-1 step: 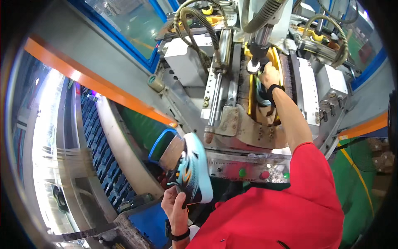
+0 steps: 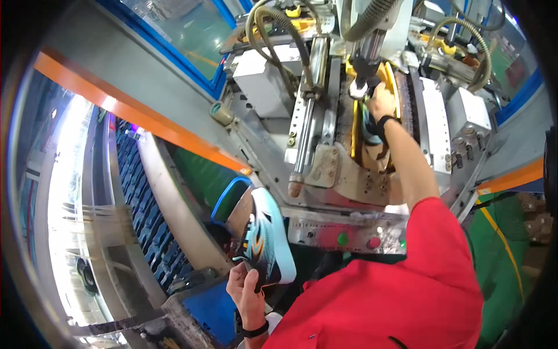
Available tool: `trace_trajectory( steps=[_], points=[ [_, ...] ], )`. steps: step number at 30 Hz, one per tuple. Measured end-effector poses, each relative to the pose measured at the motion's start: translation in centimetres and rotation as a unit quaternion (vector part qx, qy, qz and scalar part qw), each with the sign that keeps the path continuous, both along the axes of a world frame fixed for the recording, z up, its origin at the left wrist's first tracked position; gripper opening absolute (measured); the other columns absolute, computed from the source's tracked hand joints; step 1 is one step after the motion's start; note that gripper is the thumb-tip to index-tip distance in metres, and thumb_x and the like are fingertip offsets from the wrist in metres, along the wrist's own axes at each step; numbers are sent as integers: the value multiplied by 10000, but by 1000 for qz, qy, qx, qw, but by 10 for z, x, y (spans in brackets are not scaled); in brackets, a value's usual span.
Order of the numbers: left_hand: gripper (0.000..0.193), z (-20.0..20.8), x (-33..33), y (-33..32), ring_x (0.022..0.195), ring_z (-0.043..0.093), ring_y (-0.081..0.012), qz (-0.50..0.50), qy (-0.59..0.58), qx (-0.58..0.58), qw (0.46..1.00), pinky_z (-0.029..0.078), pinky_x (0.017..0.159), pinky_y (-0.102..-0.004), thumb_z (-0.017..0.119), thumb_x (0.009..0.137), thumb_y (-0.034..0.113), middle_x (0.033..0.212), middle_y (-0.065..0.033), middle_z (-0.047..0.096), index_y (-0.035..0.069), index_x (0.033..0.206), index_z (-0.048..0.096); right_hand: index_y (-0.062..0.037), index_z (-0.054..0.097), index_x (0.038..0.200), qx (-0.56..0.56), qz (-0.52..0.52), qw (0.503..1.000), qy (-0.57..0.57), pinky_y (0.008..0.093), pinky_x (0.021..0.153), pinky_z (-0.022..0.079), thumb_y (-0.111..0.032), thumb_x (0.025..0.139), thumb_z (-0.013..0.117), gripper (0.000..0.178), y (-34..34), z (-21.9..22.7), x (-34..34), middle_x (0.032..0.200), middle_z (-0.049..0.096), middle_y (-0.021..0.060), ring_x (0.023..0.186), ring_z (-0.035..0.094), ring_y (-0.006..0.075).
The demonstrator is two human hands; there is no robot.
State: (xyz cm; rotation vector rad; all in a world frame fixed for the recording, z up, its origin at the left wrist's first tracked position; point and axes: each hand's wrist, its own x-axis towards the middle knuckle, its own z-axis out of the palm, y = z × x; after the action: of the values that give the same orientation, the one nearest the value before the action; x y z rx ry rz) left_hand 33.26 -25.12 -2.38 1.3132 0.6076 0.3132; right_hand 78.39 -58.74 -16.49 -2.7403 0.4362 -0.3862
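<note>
In my left hand (image 2: 247,291) is a light blue, black and orange sneaker (image 2: 272,235). My thumb and fingers are closed on its dark heel end, and its pale sole side faces right. My right hand (image 2: 381,103) reaches into a press, its fingers closed at a second sneaker (image 2: 369,127) of blue and dark colour. That one lies in a trough between yellow pads (image 2: 390,81), under a dark press ram (image 2: 366,61) with a white end. My hand and wrist hide part of this sneaker and some fingertips.
Left of the press stands a metal cylinder rod (image 2: 303,139). A panel with green and red buttons (image 2: 373,242) lies along its front. Further left runs a dark slatted conveyor (image 2: 142,203), beside an orange frame bar (image 2: 145,131). A blue-rimmed piece (image 2: 224,200) is behind the held sneaker.
The sneaker in my left hand has dipped slightly and turned a little. The press has shifted slightly right in the view. My right hand stays at the sneaker in the press.
</note>
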Motion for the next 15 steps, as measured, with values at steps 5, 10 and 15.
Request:
trace_trajectory(
  steps=[5,10,15],
  points=[
    [152,-36,-46,3,699,670,-136,110,-18,21,994,545,602,-274,625,905,128,874,-53,677,5,993,610,-7,348,1247,69,17,997,37,467,749,561,-227,753,734,665,6,13,-21,1025,667,267,921,684,388],
    [205,-25,-53,-30,737,662,-140,104,25,-46,993,539,630,-271,668,890,159,887,-57,662,1,1004,605,-5,467,1234,125,235,956,-122,500,731,511,-117,799,629,477,33,64,-187,953,620,209,858,629,383],
    [206,-29,-49,-53,730,660,-130,101,32,-49,993,520,609,-250,659,897,167,880,-41,665,7,1017,610,-21,582,961,245,431,863,-94,432,720,530,-68,788,602,181,90,20,-365,890,595,144,865,612,333]
  ],
)
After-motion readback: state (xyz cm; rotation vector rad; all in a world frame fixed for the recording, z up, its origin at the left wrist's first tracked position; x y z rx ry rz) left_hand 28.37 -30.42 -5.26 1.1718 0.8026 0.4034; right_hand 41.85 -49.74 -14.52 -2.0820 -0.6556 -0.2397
